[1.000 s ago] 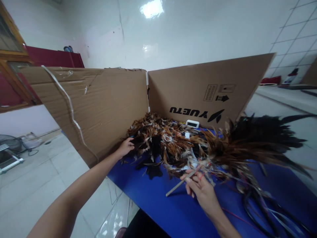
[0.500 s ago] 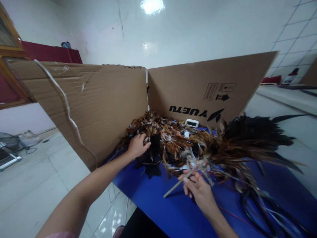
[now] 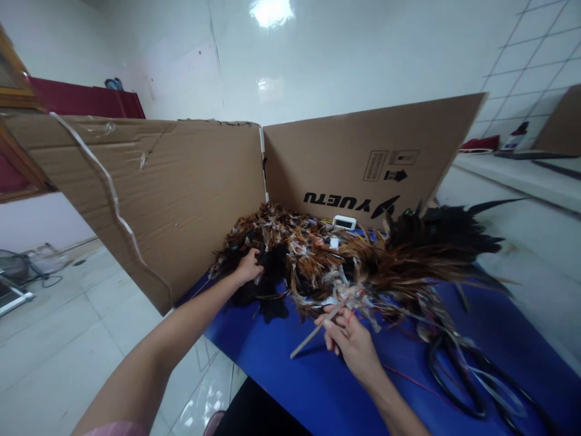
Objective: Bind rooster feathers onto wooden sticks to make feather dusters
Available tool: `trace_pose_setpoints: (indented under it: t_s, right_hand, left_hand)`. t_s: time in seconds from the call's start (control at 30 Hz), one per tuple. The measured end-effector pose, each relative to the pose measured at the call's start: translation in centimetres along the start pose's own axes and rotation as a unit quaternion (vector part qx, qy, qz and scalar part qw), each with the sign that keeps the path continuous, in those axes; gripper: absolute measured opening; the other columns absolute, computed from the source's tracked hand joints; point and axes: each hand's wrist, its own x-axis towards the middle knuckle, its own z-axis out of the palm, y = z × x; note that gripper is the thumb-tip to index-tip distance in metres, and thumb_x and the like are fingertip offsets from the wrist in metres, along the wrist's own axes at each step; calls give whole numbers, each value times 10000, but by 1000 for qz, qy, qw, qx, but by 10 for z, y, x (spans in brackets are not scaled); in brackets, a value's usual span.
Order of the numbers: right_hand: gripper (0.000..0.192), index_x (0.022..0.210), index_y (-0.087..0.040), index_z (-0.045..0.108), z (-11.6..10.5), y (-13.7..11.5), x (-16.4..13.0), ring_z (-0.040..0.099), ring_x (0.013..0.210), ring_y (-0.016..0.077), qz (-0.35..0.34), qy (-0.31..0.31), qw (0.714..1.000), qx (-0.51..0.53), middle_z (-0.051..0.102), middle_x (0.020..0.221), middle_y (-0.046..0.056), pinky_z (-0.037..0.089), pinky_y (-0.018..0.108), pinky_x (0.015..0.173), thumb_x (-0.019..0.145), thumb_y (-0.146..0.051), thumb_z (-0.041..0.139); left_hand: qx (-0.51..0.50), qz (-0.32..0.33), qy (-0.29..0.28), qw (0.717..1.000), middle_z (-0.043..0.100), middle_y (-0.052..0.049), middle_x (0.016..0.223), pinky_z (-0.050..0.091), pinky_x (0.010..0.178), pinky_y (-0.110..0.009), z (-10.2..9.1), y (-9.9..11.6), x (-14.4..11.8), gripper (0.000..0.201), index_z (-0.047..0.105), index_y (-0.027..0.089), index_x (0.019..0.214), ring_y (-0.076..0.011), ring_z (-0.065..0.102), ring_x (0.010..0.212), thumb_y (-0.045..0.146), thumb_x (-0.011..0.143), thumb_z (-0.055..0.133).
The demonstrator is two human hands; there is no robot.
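The right hand [image 3: 349, 339] pinches a thin pale stick [image 3: 313, 331] with thumb and fingers pressed on it, near its upper end. The stick's long axis goes diagonal: the free lower end points down-left toward the front edge of the blue table [image 3: 290, 387], the upper end goes up-right into a feather bundle [image 3: 408, 266], whose dark tips fan out to the right, approx. level with the table. The stick is in front of the feather pile [image 3: 299, 254], just above the blue surface. The left hand [image 3: 249, 266] is at the left side of the pile, fingers curled into the dark feathers; if it really grips some I cannot tell. Behind the pile stands a cardboard screen [image 3: 181, 188] in two panels. The right panel has the word "YUETU" printed upside down with a wing-like logo, plus a small label box and an arrow above it; the small print is not readable. A small white device [image 3: 344, 222] sits at the foot of the screen, behind the pile. Right of the pile lie black loops, perhaps cords [image 3: 476, 381], and a thin red thread [image 3: 408, 378]. In front of the pile the blue table is bare up to its front-left edge, so there is open room there; beyond that edge is tiled floor [image 3: 68, 339].
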Motion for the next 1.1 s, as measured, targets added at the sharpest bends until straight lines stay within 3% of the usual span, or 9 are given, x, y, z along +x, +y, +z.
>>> trace_pose_setpoints:
  t_s: [0.17, 0.33, 0.63, 1.1]
  right_hand:
    - [361, 967, -197, 427, 0, 1, 1, 473, 430, 72, -2, -4, 1000, 5, 647, 898, 78, 346, 206, 363, 771, -462, 575]
    - [368, 958, -198, 444, 0, 0, 0, 481, 434, 76, -3, -1, 1000, 7, 652, 880, 69, 357, 208, 365, 755, -466, 593]
    - [387, 968, -202, 446, 1, 1, 0, 482, 432, 78, -1, -3, 1000, 7, 652, 862, 58, 360, 209, 365, 750, -487, 591]
    - [343, 976, -196, 415, 0, 2, 0, 472, 440, 72, 0, -13, 1000, 0, 638, 901, 78, 339, 213, 374, 783, -437, 564]
  left_hand:
    - [-113, -3, -31, 993, 619, 7, 693, 420, 540, -216, -21, 5, -10, 500, 393, 156, 1161, -96, 558, 519, 141, 703, 594]
    - [-198, 19, -56, 979, 670, -50, 794, 421, 529, -209, -33, 13, -23, 494, 373, 156, 1165, -116, 604, 592, 144, 719, 583]
    - [-245, 49, -93, 964, 666, -84, 857, 417, 505, -205, -29, 17, -31, 320, 509, 134, 955, -145, 630, 643, 167, 670, 651]
    - [-255, -10, -95, 962, 614, -34, 739, 446, 436, -191, -24, 8, -24, 302, 515, 138, 842, -135, 620, 578, 336, 682, 677]
